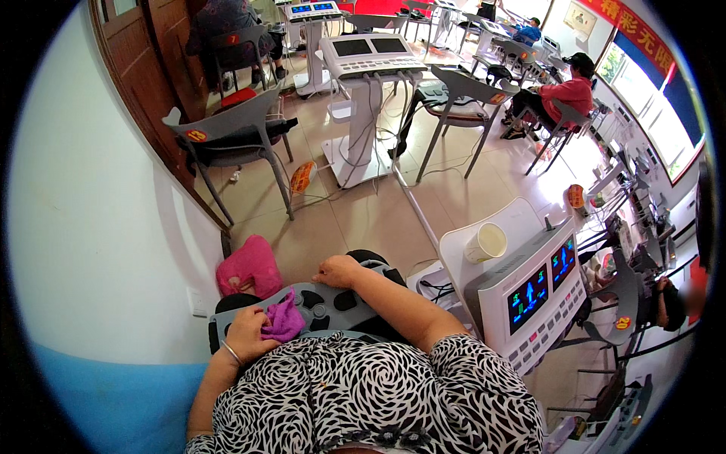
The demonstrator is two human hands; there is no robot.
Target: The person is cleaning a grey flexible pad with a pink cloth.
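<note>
Across my lap lies a grey pad with black patches and round raised knobs. My left hand has a crumpled purple cloth in its fingers, over the pad's left part. A metal bangle circles that wrist. At the pad's far edge rests my right hand, its fingers curled; whether they grip the edge is hidden. To my right stands a white electronic console with two lit screens and rows of buttons. On the shelf behind it is a paper cup.
A pink bag sits beyond the pad, beside the white wall. Grey chairs and another console on a pedestal stand ahead, with cables across the tiled floor. Several people sit around the room, one in a red top.
</note>
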